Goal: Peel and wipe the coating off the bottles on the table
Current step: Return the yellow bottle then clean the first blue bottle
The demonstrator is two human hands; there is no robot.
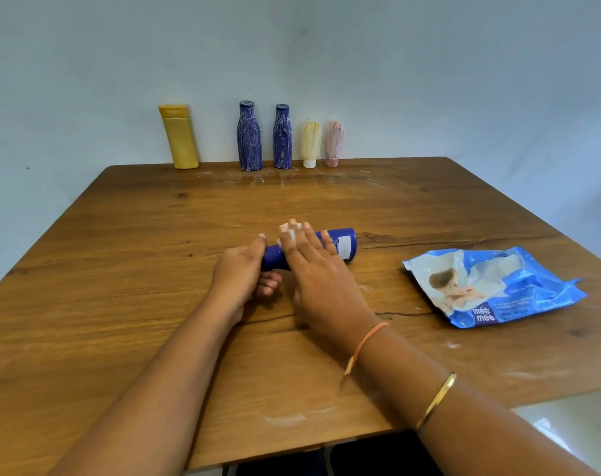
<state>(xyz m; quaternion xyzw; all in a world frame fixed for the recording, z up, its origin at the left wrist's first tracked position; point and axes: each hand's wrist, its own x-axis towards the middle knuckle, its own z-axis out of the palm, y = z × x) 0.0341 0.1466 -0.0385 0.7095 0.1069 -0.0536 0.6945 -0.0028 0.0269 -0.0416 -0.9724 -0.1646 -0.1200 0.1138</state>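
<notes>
A blue bottle (342, 242) lies on its side in the middle of the wooden table (154, 269). My left hand (244, 273) grips its left end, thumb over the top and fingers curled beneath. My right hand (319, 273) lies flat over the bottle with straight fingers pressing a white wipe (287, 231) against it. At the table's back edge stand a clean yellow bottle (179, 136), two blue bottles (249, 136) (282, 137) streaked with white coating, a coated cream tube (311, 144) and a coated pink tube (334, 143).
A blue wet-wipes pack (491, 286) lies at the right of the table. White smears mark the wood near the standing bottles and at the front edge. A pale wall stands just behind the table.
</notes>
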